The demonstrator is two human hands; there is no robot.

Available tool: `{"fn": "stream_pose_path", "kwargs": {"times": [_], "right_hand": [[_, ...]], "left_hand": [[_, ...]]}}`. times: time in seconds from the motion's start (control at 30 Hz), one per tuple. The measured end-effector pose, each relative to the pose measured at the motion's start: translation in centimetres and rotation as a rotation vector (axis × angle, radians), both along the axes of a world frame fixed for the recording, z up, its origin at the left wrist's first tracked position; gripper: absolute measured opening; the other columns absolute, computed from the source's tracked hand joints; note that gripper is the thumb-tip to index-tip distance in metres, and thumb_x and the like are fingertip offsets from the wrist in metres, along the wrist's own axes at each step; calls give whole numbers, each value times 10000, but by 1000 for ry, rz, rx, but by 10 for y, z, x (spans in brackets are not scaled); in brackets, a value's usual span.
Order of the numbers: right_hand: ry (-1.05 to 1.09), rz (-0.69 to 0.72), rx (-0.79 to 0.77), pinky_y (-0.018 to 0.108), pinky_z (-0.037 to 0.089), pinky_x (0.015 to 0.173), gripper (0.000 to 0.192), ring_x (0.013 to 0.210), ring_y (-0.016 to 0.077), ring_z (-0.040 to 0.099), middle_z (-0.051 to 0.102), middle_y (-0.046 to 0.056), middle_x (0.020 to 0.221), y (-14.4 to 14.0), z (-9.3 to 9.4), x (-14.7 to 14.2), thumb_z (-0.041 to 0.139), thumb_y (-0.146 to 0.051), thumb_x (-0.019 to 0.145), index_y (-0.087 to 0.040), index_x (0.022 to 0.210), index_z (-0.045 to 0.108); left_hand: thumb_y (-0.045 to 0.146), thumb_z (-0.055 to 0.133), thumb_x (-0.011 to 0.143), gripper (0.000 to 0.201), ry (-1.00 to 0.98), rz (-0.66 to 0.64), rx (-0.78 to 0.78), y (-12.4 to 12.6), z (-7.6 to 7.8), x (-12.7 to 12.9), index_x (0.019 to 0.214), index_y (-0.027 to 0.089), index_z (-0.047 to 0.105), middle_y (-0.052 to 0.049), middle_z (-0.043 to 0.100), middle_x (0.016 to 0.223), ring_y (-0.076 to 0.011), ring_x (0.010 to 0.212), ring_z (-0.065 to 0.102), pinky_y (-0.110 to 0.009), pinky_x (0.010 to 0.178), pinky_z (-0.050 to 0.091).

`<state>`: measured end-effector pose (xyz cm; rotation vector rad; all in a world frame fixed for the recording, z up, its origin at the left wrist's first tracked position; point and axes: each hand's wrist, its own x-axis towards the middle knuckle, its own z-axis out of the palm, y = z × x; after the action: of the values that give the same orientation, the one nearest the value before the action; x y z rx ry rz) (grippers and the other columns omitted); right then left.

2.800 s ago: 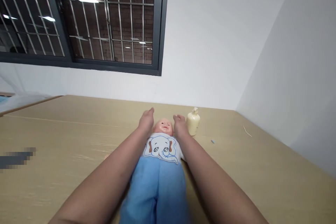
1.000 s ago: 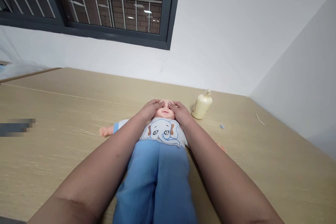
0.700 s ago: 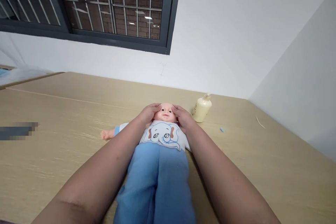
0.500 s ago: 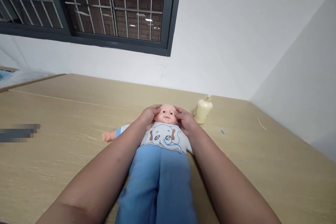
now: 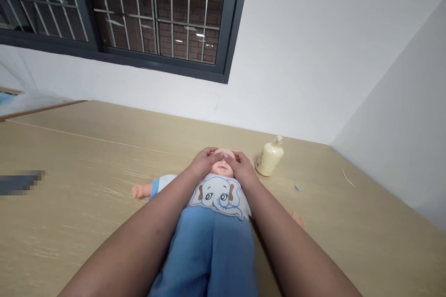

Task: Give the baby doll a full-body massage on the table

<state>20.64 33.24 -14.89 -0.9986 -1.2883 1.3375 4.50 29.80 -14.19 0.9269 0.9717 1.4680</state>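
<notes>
Head view: the left hand (image 5: 203, 163) and right hand (image 5: 241, 168) have moved back over the face of the plastic baby doll in blue trousers (image 5: 216, 213), fingers flat and loose, gripping nothing; the doll lies on the pale wooden table (image 5: 69, 222) near a cream pump bottle (image 5: 269, 159).

Two bare forearms run up from the bottom edge of the view, one on each side of the doll (image 5: 214, 222), which serves as the landmark here. No sleeve, cuff, watch, bracelet or glove shows anywhere along them; both are uncovered from the lower edge to the wrists. The left hand (image 5: 205, 161), at the left of the doll's head, is bare, with no ring to be seen on the visible fingers. The right hand (image 5: 240, 167), at the right of the doll's head, is likewise bare and unadorned. The nails are too small to tell apart. No clothing of the person enters the view.
</notes>
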Motion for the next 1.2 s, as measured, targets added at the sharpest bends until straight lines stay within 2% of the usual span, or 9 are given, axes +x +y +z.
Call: {"fn": "stream_pose_path", "kwargs": {"times": [0.23, 0.5, 0.73, 0.83, 0.97, 1.2], "right_hand": [[117, 76, -76, 385, 557, 851, 406, 904, 236, 705, 744, 45, 929, -3, -1, -2, 808, -470, 720, -216, 1008, 678], [209, 196, -182, 390, 571, 786, 439, 897, 253, 712, 754, 80, 1066, -13, 10, 9, 812, -334, 711, -228, 1120, 691], [223, 278, -199, 437, 561, 896, 523, 1017, 274, 708, 736, 106, 1155, -18, 18, 16, 836, -313, 679, -199, 1165, 680], [216, 264, -191, 445, 569, 886, 525, 1000, 277, 715, 744, 102, 1115, -19, 16, 14, 842, -310, 683, -200, 1167, 672], [220, 194, -146, 414, 572, 893, 515, 987, 257, 718, 745, 77, 1086, -16, 10, 5, 853, -321, 687, -220, 1151, 653], [152, 41, -118, 368, 558, 870, 481, 939, 239, 707, 746, 61, 982, -7, 5, -4, 896, -349, 654, -199, 1039, 649]], "left_hand": [[368, 884, 649, 397, -26, -30, -17, 3, -3, -2, 940, 158, 716, -75, 743, 857, -211, 767, 688, -330, 760, 532], [230, 798, 666, 367, -146, -120, -30, -4, 0, -7, 1020, 162, 726, -143, 749, 1027, -283, 893, 721, -396, 794, 575], [202, 777, 634, 447, -154, -135, -51, -8, 4, -10, 1071, 152, 697, -154, 737, 1059, -297, 919, 722, -403, 789, 579], [233, 810, 629, 463, -112, -124, -56, -10, 6, -8, 1066, 159, 675, -134, 740, 990, -285, 853, 725, -397, 762, 573], [280, 866, 619, 478, -21, -52, -47, -8, 6, -3, 1035, 187, 649, -62, 723, 869, -229, 747, 702, -348, 725, 547], [364, 901, 616, 445, 107, 54, -17, -1, 6, 1, 959, 182, 683, -46, 715, 889, -205, 799, 672, -311, 761, 508]]}}
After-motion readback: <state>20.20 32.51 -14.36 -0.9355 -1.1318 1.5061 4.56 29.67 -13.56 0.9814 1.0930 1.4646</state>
